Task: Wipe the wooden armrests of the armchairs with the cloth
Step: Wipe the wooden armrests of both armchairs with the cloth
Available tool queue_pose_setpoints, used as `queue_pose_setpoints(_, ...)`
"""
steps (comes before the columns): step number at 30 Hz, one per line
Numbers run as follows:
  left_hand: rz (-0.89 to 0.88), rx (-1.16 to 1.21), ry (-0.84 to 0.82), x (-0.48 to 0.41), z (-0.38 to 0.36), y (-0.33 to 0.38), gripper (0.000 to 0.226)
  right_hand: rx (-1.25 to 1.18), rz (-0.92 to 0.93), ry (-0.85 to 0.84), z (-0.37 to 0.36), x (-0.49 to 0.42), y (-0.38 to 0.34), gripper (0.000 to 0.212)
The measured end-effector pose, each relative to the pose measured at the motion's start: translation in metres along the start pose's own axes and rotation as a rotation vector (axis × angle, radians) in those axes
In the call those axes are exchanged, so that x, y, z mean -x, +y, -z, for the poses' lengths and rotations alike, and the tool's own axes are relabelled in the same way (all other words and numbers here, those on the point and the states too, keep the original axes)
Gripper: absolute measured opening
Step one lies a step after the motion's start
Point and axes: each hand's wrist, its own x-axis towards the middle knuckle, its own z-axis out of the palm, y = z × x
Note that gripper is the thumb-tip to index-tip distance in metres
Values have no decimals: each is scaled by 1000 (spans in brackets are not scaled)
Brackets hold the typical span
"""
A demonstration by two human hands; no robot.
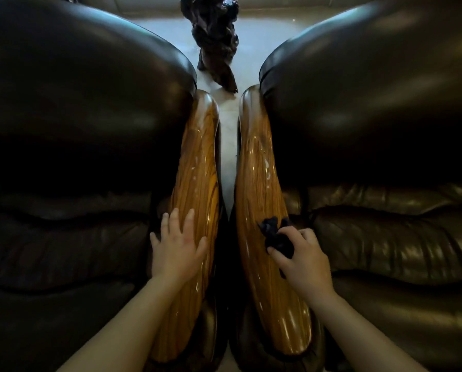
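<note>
Two glossy wooden armrests run side by side away from me, with a narrow gap between them. My left hand (177, 247) lies flat with fingers spread on the left armrest (199, 157) and holds nothing. My right hand (302, 260) is closed on a small dark cloth (276, 233), bunched up and pressed on the right armrest (259, 167) about midway along it. Pale smears show farther up both armrests.
Dark leather armchairs flank the armrests, the left armchair (71, 116) and the right armchair (380, 108). A pale floor (228, 135) shows in the gap. A dark carved wooden object (215, 41) stands on the floor beyond the armrests.
</note>
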Motion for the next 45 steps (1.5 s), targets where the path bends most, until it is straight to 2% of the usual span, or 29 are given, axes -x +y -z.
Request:
queue_pose_setpoints(5,-12,-42,84,-54,-53,-5,79,-22,24,163,-32,-48,17,36)
queue_pose_setpoints(8,-31,-40,181,-59,-74,-10,83,92,92,210,-53,-55,27,40)
queue_pose_setpoints(12,-53,20,249,-61,-82,-17,77,342,279,107,-75,-52,47,61)
queue_pose_setpoints(15,-58,37,253,-60,-81,-16,73,364,379,90,-76,-68,55,62)
queue_pose_setpoints(19,-46,26,254,-61,-80,-17,71,186,274,178,-70,-105,40,55)
queue_pose_setpoints(21,-46,18,260,-60,-81,-17,71,216,248,209,-71,-114,28,52)
queue_pose_setpoints(24,-51,14,263,-61,-82,-19,71,297,311,202,-77,-99,25,47)
queue_pose_setpoints(28,-48,17,264,-61,-82,-18,72,280,391,178,-77,-77,44,45)
queue_pose_setpoints(33,-42,19,270,-62,-83,-19,72,203,173,303,-78,-116,17,47)
queue_pose_setpoints(40,-37,17,277,-63,-84,-19,71,298,425,97,-90,-71,41,58)
queue_pose_setpoints(45,-43,16,283,-64,-85,-20,71,238,91,248,-81,-129,13,63)
